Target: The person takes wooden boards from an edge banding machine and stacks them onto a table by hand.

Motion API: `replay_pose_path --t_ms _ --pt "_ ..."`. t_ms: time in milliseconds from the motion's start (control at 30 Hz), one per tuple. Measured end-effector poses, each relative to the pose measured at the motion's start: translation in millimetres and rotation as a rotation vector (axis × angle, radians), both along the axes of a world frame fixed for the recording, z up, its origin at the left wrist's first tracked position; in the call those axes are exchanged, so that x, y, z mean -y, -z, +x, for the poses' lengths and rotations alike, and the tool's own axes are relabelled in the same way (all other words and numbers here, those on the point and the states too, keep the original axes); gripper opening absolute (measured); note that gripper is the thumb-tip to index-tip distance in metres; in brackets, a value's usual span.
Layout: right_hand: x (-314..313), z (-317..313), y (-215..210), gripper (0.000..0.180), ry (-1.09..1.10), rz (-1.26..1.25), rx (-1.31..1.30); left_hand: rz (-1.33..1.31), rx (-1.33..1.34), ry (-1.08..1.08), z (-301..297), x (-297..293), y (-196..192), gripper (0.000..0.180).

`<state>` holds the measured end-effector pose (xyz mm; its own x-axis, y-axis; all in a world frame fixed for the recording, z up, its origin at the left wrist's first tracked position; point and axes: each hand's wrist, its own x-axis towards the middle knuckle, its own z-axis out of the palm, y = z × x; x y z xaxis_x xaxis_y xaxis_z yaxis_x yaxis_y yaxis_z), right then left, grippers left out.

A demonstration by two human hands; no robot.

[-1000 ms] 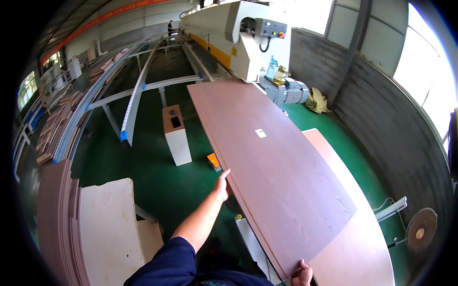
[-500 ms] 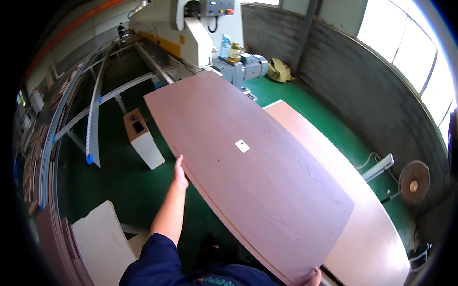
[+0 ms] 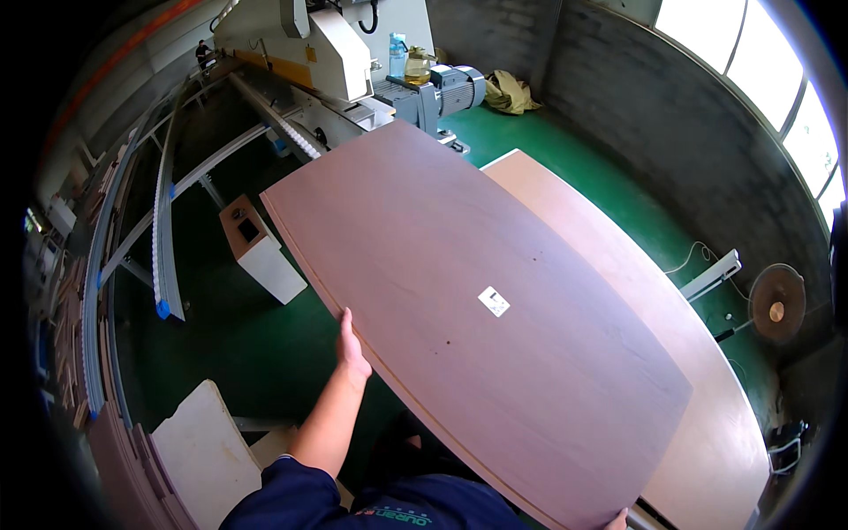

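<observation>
A large mauve-brown board (image 3: 424, 230) slants across the middle, with a small white label (image 3: 494, 301) on its face. My left hand (image 3: 353, 355) is closed on the board's long left edge, its thumb showing along that edge and its fingers hidden beneath. At the near right corner, only a bit of my right hand (image 3: 618, 521) shows, gripping the board's end; the rest is out of sight. The board lies over part of a lighter brown, flat surface with a pale rim (image 3: 707, 433).
A large white machine (image 3: 340, 62) with a grey motor (image 3: 455, 90) stands beyond the board's far end. Metal rails with rollers (image 3: 165, 221) run along the left. A white box with a brown top (image 3: 265, 269) stands on the floor. A round fan (image 3: 777, 302) is at right.
The board and both hands have shifted right in view, and the label sits lower and further right. The view has moved too. Both hands keep their hold on the board.
</observation>
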<state>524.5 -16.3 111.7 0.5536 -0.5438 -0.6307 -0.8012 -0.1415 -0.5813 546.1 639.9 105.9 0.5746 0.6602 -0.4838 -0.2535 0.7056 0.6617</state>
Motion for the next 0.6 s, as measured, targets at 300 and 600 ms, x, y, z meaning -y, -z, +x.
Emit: replay_pose_path --t_ms 300,600 --pt "27.2 10.0 -6.8 0.045 -0.088 0.014 -0.010 -0.015 -0.101 -0.067 -17.5 93.0 -8.9 0.063" --pt "107.1 33.2 8.2 0.046 -0.200 0.086 -0.002 -0.111 -0.075 -0.086 -54.8 193.8 1.8 0.060"
